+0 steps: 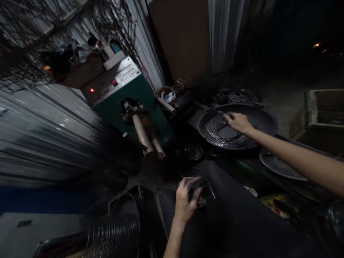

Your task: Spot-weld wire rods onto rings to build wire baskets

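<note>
My right hand (238, 122) reaches over a wide, shallow dark pan (262, 120). Its fingers are pinched together, and what lies between them is too dark to make out. Below the fingertips, thin bent metal wires (224, 139) lie heaped in the pan. Lower down, my left hand (187, 199) is curled, its fingers slightly blurred, around a small frame of thin wire (211, 190) whose bright edges stick out to the right. Part of that frame is hidden by the fingers and by shadow.
A green machine (158, 122) with a lit red lamp and copper-coloured arms (140, 132) stands ahead on the left. A small round dish (193, 152) sits near it. A second tray (282, 166) is under my right forearm. Stacked wire pieces (115, 233) stand at the lower left.
</note>
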Demonstrator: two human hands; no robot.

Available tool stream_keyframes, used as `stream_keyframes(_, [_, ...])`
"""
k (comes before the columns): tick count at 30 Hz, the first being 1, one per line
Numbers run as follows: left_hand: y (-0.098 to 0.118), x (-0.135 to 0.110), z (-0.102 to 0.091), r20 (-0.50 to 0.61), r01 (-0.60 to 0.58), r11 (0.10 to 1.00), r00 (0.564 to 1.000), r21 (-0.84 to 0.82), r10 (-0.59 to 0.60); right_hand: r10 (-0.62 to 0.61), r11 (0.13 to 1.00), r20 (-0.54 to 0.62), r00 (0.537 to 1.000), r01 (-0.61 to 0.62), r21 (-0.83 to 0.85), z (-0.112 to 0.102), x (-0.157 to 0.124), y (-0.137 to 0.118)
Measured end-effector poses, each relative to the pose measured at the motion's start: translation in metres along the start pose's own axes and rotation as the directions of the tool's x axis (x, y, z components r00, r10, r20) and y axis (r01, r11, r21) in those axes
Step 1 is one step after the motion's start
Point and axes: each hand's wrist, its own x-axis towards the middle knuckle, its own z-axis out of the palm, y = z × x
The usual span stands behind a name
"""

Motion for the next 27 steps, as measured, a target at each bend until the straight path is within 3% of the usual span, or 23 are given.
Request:
stream_keyframes(2, [0.008, 0.012, 0.003, -0.058, 0.016, 0.999, 0.998, -0.043, -0.019, 0.025, 0.993, 0.011, 1.000, -0.026, 0.112, -0.016, -0.007, -0.034])
stream_keyframes(4, [0.020, 0.028, 0.010, -0.092, 0.007, 0.995, 0.996, -0.095, -0.016, 0.038, 0.939, 0.141, 0.989, -0.083, 0.334, -0.019, -0.025, -0.075])
stream_keyframes(6, [0.031, 0.043, 0.020, -0.042, 0.011, 0.981, 0.999, -0.191, -0.019, 0.064, 0.650, 0.349, 0.935, -0.304, 0.696, -0.011, -0.049, -0.117])
stream_keyframes(8, [0.035, 0.054, 0.027, 0.070, 0.092, 0.935, 0.995, -0.343, -0.072, 0.112, 0.344, 0.496, 0.861, -0.502, 0.793, 0.002, -0.071, -0.151])
stream_keyframes(9, [0.036, 0.056, 0.029, 0.123, 0.161, 0.891, 0.985, -0.425, -0.120, 0.140, 0.246, 0.553, 0.821, -0.570, 0.784, 0.010, -0.080, -0.164])
stream_keyframes(11, [0.032, 0.055, 0.028, 0.207, 0.304, 0.768, 0.952, -0.564, -0.225, 0.178, 0.151, 0.625, 0.760, -0.649, 0.746, 0.026, -0.093, -0.176])
stream_keyframes(13, [0.026, 0.052, 0.020, 0.228, 0.378, 0.660, 0.924, -0.649, -0.306, 0.163, 0.187, 0.662, 0.732, -0.681, 0.708, 0.043, -0.103, -0.172])
stream_keyframes(17, [0.005, 0.048, 0.000, 0.171, 0.385, 0.608, 0.909, -0.695, -0.381, 0.121, 0.564, 0.682, 0.721, -0.616, 0.550, 0.066, -0.129, -0.143])
stream_keyframes(20, [-0.012, 0.046, -0.008, 0.109, 0.379, 0.661, 0.905, -0.648, -0.411, 0.058, 0.761, 0.605, 0.794, -0.427, 0.488, 0.076, -0.145, -0.132])
stream_keyframes(23, [-0.018, 0.037, -0.012, 0.038, 0.368, 0.733, 0.904, -0.573, -0.425, -0.023, 0.849, 0.456, 0.890, -0.223, 0.478, 0.087, -0.149, -0.145])
stream_keyframes(27, [-0.015, 0.012, -0.023, -0.041, 0.338, 0.807, 0.913, -0.484, -0.407, -0.162, 0.912, 0.387, 0.908, -0.011, 0.410, 0.103, -0.143, -0.165])
